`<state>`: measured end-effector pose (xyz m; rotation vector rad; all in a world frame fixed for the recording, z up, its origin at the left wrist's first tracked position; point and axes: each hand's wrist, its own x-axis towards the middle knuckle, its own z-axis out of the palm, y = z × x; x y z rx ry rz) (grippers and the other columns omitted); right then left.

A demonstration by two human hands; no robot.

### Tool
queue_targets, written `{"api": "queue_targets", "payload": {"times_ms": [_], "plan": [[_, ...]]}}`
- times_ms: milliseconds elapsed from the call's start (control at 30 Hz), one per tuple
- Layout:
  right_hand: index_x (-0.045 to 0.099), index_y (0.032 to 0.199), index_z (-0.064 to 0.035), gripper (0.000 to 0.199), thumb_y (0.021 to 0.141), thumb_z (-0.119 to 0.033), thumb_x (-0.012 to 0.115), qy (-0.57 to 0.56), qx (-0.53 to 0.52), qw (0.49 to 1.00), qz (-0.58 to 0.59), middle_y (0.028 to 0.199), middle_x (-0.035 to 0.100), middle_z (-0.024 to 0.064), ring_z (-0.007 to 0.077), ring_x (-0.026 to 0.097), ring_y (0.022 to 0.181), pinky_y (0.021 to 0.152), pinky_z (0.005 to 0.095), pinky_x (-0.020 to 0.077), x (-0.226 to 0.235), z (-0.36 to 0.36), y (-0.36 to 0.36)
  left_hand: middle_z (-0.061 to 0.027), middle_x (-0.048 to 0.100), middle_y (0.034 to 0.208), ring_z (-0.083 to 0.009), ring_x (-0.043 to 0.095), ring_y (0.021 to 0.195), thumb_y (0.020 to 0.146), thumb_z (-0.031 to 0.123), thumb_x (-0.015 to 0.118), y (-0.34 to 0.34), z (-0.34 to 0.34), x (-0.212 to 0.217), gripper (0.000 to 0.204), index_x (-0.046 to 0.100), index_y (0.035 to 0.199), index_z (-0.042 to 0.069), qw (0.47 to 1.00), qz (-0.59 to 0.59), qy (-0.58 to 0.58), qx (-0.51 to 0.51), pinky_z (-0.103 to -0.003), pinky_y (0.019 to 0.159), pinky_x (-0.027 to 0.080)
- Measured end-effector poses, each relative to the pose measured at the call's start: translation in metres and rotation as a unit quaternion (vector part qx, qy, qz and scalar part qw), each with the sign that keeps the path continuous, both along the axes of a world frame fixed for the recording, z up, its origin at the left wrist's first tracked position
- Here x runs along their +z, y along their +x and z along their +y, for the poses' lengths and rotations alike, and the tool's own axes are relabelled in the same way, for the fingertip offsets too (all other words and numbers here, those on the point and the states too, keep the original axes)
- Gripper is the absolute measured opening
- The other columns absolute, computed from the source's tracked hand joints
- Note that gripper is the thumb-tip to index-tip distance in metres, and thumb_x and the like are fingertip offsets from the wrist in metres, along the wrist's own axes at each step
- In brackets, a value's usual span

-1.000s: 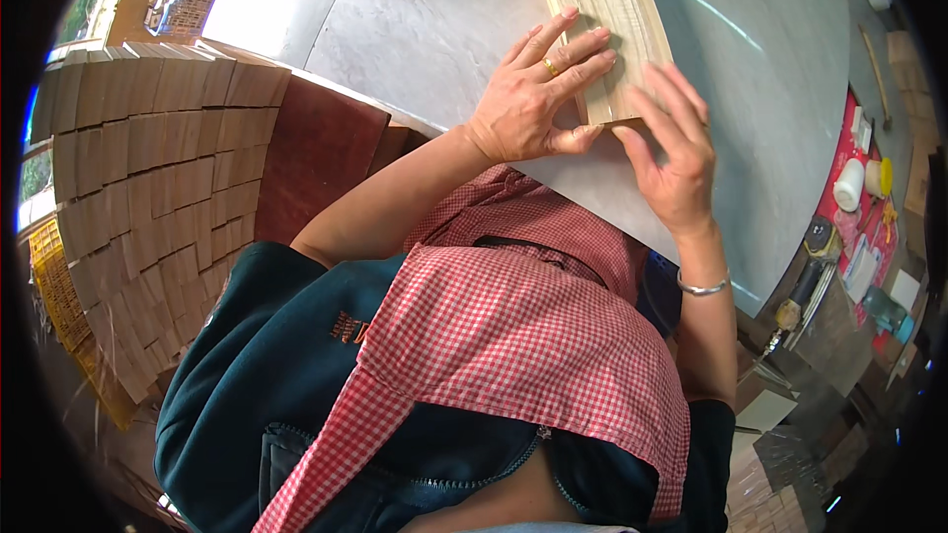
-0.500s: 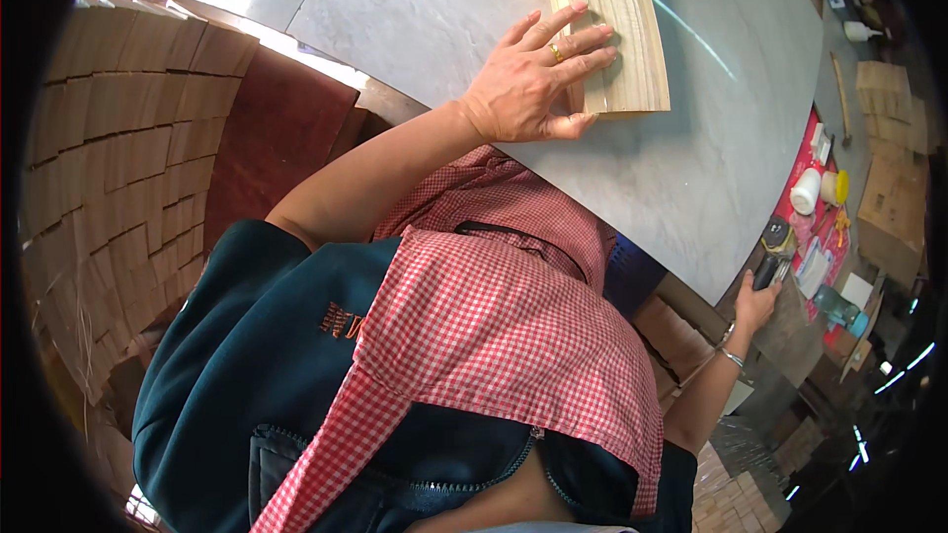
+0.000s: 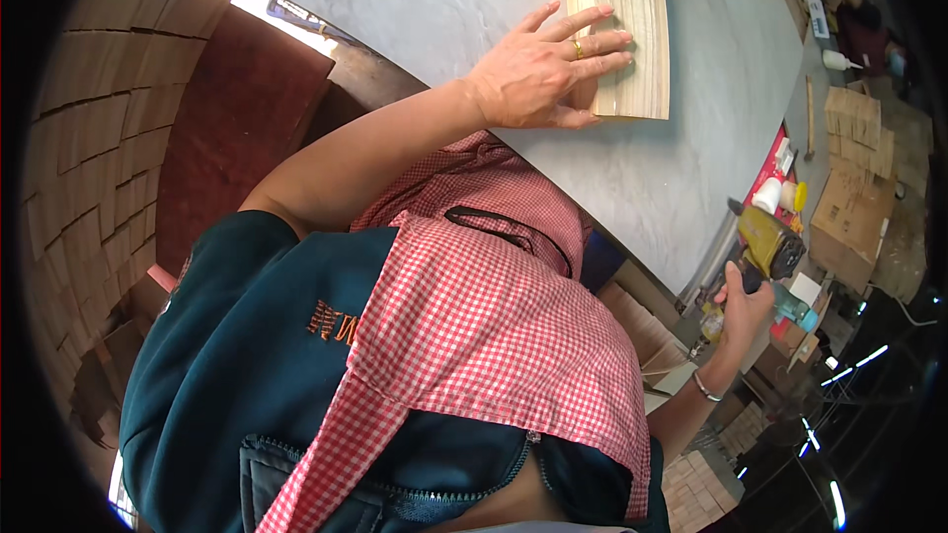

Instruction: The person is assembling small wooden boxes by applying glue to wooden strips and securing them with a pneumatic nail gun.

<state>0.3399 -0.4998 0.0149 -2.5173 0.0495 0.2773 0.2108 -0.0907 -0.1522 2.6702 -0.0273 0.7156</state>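
My left hand (image 3: pixel 541 67) lies with spread, stretched fingers over the near end of a long, pale wooden piece (image 3: pixel 637 35) with striped grain. The fingers rest on its upper face and the thumb is at its end corner. The wood lies on a grey, marbled tabletop (image 3: pixel 706 89). Off the table's right corner, my right hand (image 3: pixel 746 308) is closed round the dark grip of a yellow-and-black nail gun (image 3: pixel 768 240). A brass-coloured fitting shows below that hand. The nail gun's nose is partly hidden.
Stacked wooden blocks (image 3: pixel 94 148) rise at the left beside a dark red board (image 3: pixel 232 89). Right of the table are white and yellow containers (image 3: pixel 778 195), a clear bottle (image 3: pixel 790 306) and a cardboard box (image 3: pixel 851 217). A person (image 3: pixel 869 35) is at the far right.
My right hand has raised the nail gun, so its yellow body now shows. My left hand stays on the wood. The view has shifted slightly.
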Motion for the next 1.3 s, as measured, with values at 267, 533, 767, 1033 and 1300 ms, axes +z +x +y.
{"api": "queue_targets", "payload": {"times_ms": [267, 533, 767, 1033, 1300], "plan": [[0.055, 0.13, 0.0042, 0.05, 0.085, -0.006, 0.075, -0.017, 0.243, 0.97, -0.023, 0.105, 0.071, 0.0134, 0.0191, 0.07, 0.078, 0.066, 0.0268, 0.0559, 0.021, 0.115, -0.067, 0.006, 0.04, 0.163, -0.023, 0.024, 0.156, 0.086, 0.051, 0.069, 0.002, -0.005, 0.001, 0.075, 0.047, 0.153, 0.024, 1.0, 0.011, -0.023, -0.007, -0.057, 0.126, 0.021], [0.052, 0.135, 0.004, 0.057, 0.084, -0.005, 0.076, -0.003, 0.226, 0.972, 0.063, 0.12, 0.069, 0.0169, 0.0231, 0.07, 0.1, 0.082, 0.0298, 0.0565, 0.034, 0.155, -0.078, 0.0054, 0.04, 0.163, -0.023, 0.025, 0.156, 0.084, 0.053, 0.07, 0.005, -0.002, -0.005, 0.077, 0.048, 0.152, 0.023, 0.999, -0.007, -0.034, -0.026, -0.055, 0.125, 0.023], [0.052, 0.135, 0.0042, 0.057, 0.084, -0.004, 0.076, 0.002, 0.2, 0.979, 0.044, 0.121, 0.068, 0.0172, 0.0234, 0.07, 0.1, 0.081, 0.0302, 0.0569, 0.03, 0.147, -0.079, 0.0051, 0.043, 0.161, -0.0237, 0.028, 0.155, 0.083, 0.052, 0.068, -0.001, -0.002, 0.007, 0.075, 0.051, 0.15, 0.023, 0.999, -0.006, -0.041, -0.016, -0.051, 0.124, 0.028], [0.051, 0.135, 0.0042, 0.057, 0.084, -0.003, 0.075, 0.017, 0.209, 0.977, 0.046, 0.121, 0.067, 0.0175, 0.0246, 0.07, 0.101, 0.082, 0.0311, 0.0573, 0.027, 0.143, -0.079, 0.0021, 0.048, 0.158, -0.0264, 0.033, 0.152, 0.083, 0.05, 0.065, 0.006, -0.008, 0.002, 0.07, 0.057, 0.146, 0.019, 0.995, -0.04, -0.092, -0.008, -0.05, 0.122, 0.032], [0.051, 0.135, 0.0046, 0.056, 0.085, -0.002, 0.074, 0.017, 0.225, 0.973, 0.057, 0.122, 0.067, 0.0176, 0.0247, 0.07, 0.102, 0.083, 0.0312, 0.0574, 0.027, 0.147, -0.078, -0.0006, 0.052, 0.153, -0.0273, 0.036, 0.15, 0.079, 0.048, 0.066, 0.008, -0.013, -0.004, 0.07, 0.061, 0.139, 0.014, 0.99, -0.08, -0.113, -0.005, -0.05, 0.117, 0.037]]}}
